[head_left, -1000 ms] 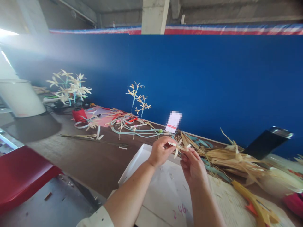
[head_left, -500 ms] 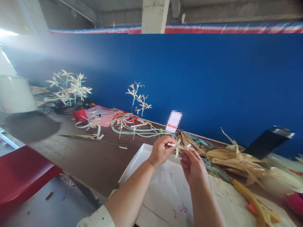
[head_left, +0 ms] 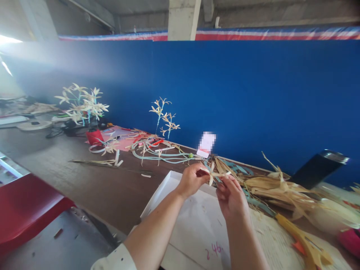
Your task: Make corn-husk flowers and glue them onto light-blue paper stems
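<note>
Between my two hands is a pale flower (head_left: 211, 175) with narrow, pointed petals, made of what looks like dried husk. My left hand (head_left: 192, 179) is closed, pinching the flower's left side between thumb and fingers. From the other side, my right hand (head_left: 232, 193) pinches a petal or strip of it, with a small white end showing at the fingertips. Both hands are above the far part of a shallow white box lid (head_left: 194, 221), which has pink handwriting on it. The fingers hide part of the flower.
Dried husks (head_left: 278, 187) and a yellow glue gun (head_left: 303, 240) lie at right, near a dark flask (head_left: 320, 168). Behind are a phone (head_left: 204, 150), pale-blue tubing (head_left: 168, 159) and finished flower stems (head_left: 163, 112). A flower arrangement (head_left: 87, 103) stands left, beyond a red stool (head_left: 28, 210).
My right hand has shifted slightly right and the flower has turned a little between my hands. The large white container at far left has gone from view, along with its shadow.
</note>
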Demonstrator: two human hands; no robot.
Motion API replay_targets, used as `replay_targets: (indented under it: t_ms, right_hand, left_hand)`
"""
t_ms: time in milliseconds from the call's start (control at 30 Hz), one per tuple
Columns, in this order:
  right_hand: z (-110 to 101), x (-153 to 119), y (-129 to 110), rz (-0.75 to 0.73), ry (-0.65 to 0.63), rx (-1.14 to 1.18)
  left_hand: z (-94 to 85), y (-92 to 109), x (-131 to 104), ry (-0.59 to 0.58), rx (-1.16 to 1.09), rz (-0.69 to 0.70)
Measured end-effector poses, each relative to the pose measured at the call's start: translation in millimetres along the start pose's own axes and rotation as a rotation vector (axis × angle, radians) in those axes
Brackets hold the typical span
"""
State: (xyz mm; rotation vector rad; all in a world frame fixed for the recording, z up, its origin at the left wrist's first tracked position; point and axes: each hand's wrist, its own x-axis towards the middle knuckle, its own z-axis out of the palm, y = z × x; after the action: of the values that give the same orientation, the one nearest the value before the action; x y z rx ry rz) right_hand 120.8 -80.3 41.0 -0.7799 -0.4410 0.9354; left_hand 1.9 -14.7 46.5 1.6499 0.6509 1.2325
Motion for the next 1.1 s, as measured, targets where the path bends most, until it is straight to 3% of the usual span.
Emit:
replay_targets:
  t_ms: [167, 533, 800, 1100]
  right_hand:
    - [-0.2, -1.9, -4.9, -0.019, -0.033, 0.048]
    - [0.1, -3.9, -5.1, -0.078, -0.059, 0.024]
    - [3.4, -7.0, 2.0, -0.151, -0.078, -0.146]
    - [6.2, -7.2, 4.8, -0.244, 0.024, -0.22]
  left_hand:
    - [-0.7, -5.0, 1.6, 0.011, 0.025, -0.003]
    - [-0.5, -12.3, 3.6, 0.088, 0.116, 0.203]
    - [-1.4, -10.5, 1.9, 0.038, 0.219, 0.222]
    - [0.3, -5.9, 0.5, 0.022, 0.199, 0.187]
